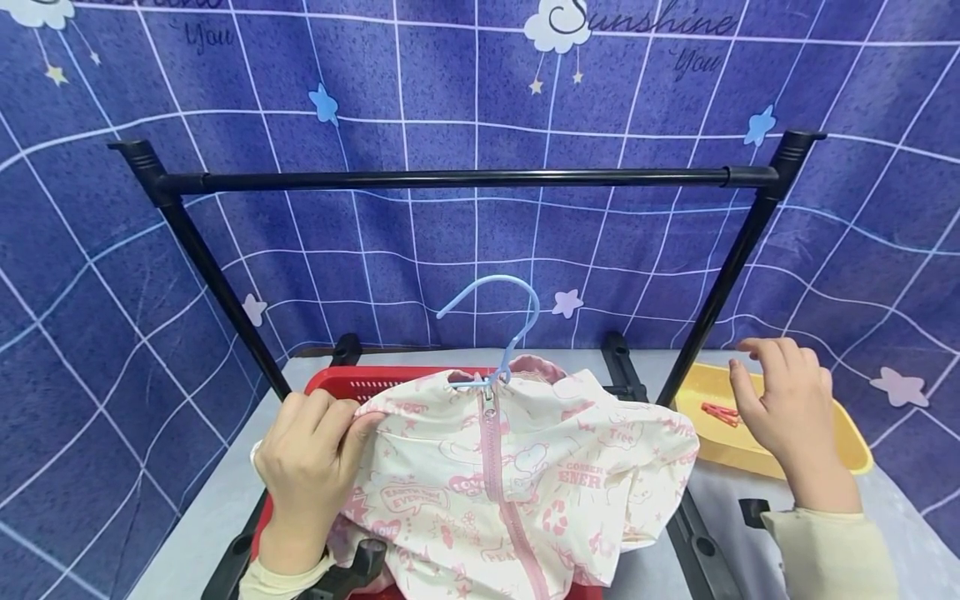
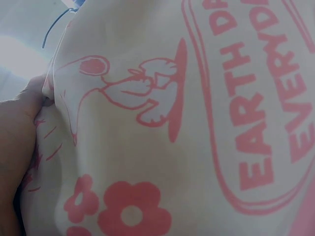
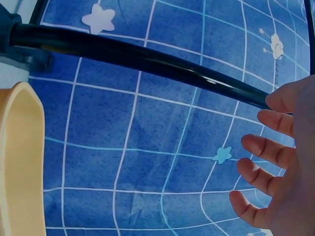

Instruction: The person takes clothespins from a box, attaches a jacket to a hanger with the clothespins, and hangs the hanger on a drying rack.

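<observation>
Over the red basket (image 1: pixel 360 375), at the near side of the bench (image 1: pixel 645 583), a white jacket (image 1: pixel 431 467) with pink print sits on a blue hanger (image 1: pixel 536 308), the hook poking up through the neck, free of the black bar (image 1: pixel 465 179) behind. Left hand (image 1: pixel 306 458) pinches the cloth at the shoulder, thumb in front; probably to keep that side spread and the hanger upright. The zip runs up near the collar, which likely helps the neck sit round the hook. Right hand (image 1: pixel 791 408) grasps nothing, fingers parted and loosely bent, near the yellow tray (image 1: pixel 742 458). Red clips (image 1: pixel 722 414) lie in that tray, presumably set there for easy reach. Only the head view shows clips and hook plainly. Left wrist view gives the print up close, a dog-like figure beside large lettering, but hides the fingertips. Right wrist view confirms bare fingertips; of the tray, just one pale side. Whether jacket touches basket, cannot tell.
</observation>
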Action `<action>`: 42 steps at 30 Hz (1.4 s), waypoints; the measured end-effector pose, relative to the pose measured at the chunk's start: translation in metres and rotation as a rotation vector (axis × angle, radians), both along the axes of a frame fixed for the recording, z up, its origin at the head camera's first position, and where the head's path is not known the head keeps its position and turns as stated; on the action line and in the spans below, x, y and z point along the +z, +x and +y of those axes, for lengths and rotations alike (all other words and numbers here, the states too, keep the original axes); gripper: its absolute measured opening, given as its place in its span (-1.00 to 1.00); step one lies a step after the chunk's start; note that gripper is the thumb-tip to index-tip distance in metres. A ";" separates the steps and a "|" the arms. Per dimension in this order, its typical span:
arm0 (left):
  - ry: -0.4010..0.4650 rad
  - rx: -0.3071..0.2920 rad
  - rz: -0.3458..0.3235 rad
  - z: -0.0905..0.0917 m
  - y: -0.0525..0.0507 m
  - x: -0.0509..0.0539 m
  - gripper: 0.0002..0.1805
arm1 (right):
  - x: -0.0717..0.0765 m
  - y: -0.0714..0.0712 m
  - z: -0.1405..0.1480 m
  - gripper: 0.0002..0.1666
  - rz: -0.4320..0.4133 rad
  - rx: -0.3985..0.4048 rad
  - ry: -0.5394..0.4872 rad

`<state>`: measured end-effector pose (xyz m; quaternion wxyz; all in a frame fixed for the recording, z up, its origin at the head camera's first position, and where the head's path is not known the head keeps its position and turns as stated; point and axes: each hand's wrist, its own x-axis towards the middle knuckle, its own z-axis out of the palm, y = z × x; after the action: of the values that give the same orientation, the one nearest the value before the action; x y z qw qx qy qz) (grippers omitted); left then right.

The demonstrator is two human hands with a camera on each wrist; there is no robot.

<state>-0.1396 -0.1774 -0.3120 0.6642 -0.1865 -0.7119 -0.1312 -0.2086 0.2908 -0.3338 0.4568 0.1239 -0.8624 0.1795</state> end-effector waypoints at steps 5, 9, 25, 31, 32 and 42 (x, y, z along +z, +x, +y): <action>0.003 -0.006 0.016 0.001 -0.001 0.001 -0.37 | -0.002 -0.002 0.005 -0.70 -0.027 -0.018 0.012; 0.004 -0.006 0.021 0.001 -0.001 0.001 -0.37 | -0.002 -0.003 0.009 -0.70 -0.044 -0.026 0.019; 0.005 -0.007 0.021 0.001 0.000 0.003 -0.37 | 0.000 -0.007 0.018 -0.71 -0.070 -0.053 0.052; -0.006 0.002 -0.002 -0.001 0.001 0.000 -0.38 | 0.001 -0.006 0.021 -0.72 -0.113 -0.059 0.062; -0.006 0.002 -0.004 -0.001 0.001 0.000 -0.38 | 0.002 -0.006 0.021 -0.72 -0.118 -0.058 0.064; -0.002 -0.004 0.008 0.001 0.001 0.001 -0.37 | 0.003 -0.007 0.025 -0.72 -0.113 -0.055 0.087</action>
<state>-0.1388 -0.1766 -0.3106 0.6667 -0.1889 -0.7090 -0.1310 -0.2158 0.3157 -0.3311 0.4065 0.1093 -0.8968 0.1360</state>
